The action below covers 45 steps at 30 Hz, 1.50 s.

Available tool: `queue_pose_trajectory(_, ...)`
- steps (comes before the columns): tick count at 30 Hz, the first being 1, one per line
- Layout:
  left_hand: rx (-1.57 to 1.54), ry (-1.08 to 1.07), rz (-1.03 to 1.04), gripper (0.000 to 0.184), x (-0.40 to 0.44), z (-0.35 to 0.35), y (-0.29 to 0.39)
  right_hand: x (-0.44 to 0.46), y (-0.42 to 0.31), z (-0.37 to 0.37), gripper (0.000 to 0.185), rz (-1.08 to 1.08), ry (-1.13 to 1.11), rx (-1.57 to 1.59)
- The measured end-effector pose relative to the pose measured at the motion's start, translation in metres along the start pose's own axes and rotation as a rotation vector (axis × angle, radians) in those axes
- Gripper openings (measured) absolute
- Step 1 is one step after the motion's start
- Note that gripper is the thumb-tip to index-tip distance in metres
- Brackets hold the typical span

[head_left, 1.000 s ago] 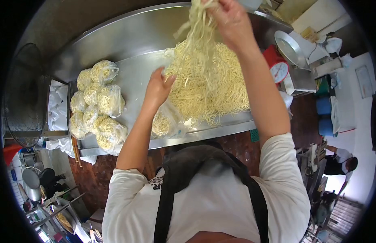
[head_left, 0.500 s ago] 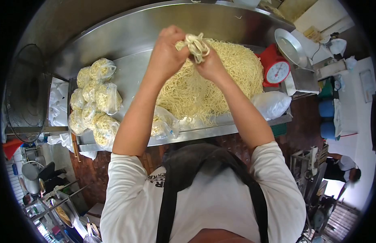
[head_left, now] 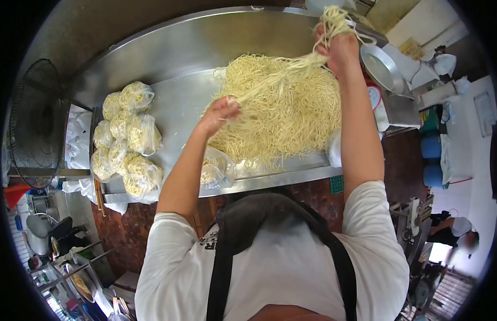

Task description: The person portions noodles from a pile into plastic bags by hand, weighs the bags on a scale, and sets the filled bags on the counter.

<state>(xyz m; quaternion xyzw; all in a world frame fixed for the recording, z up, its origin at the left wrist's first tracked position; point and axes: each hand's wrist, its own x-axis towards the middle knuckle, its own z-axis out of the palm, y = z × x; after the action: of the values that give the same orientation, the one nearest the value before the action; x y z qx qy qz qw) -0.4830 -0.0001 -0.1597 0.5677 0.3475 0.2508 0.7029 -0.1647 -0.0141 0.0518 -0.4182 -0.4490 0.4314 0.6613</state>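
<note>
A broad heap of pale yellow noodles [head_left: 283, 115] lies on the metal tray table [head_left: 176, 93]. My right hand [head_left: 340, 52] is raised over the heap's far right side, closed around a bunch of noodles whose ends loop above the fist. From it a stretched bundle of noodles [head_left: 286, 75] slants down to my left hand [head_left: 220, 113]. That hand is closed on the lower end, at the heap's left edge, slightly blurred. Nearer to me, a clear plastic bag with noodles [head_left: 215, 168] rests at the tray's front edge.
Several filled noodle bags [head_left: 128, 125] are grouped at the tray's left. A red dial scale [head_left: 374, 96] with a round metal pan [head_left: 383, 67] stands at the right, partly behind my arm. A fan [head_left: 37, 123] is at far left; another person [head_left: 457, 232] is at far right.
My hands were close together above the heap with bunched noodles. Now the right has swung up and right, the left down and left, with noodles drawn out between them.
</note>
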Motion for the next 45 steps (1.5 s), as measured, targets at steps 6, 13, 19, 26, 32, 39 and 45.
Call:
queue_pose_trajectory(6,0.498,0.041,0.249,0.029,0.000,0.036,0.083,-0.069,0.140,0.036,0.040,-0.274,-0.489,-0.940)
queue_pose_trajectory(13,0.928,0.008,0.072,0.041,0.001,-0.001,0.079,-0.083,0.214,-0.043,0.030,0.103,-0.279,-0.896)
queue_pose_trajectory(19,0.798,0.185,0.082,0.043,0.002,-0.045,0.058,-0.122,0.279,-0.150,0.028,0.295,-0.040,-1.231)
queue_pose_trajectory(26,1.378,0.286,0.367,0.049,0.018,-0.065,0.009,-0.122,0.260,-0.179,0.037,0.582,0.027,-1.024)
queue_pose_trajectory(32,1.123,0.252,-0.213,0.073,-0.070,-0.017,0.051,-0.112,0.165,-0.058,0.036,0.658,-0.144,-0.290)
queue_pose_trajectory(39,0.970,0.802,-0.117,0.045,-0.166,0.016,-0.099,-0.135,0.149,0.046,0.035,0.782,-0.309,-0.106)
queue_pose_trajectory(45,0.022,0.979,-0.021,0.016,-0.170,-0.017,-0.080,-0.153,0.163,0.140,0.037,0.463,-0.531,-0.184)
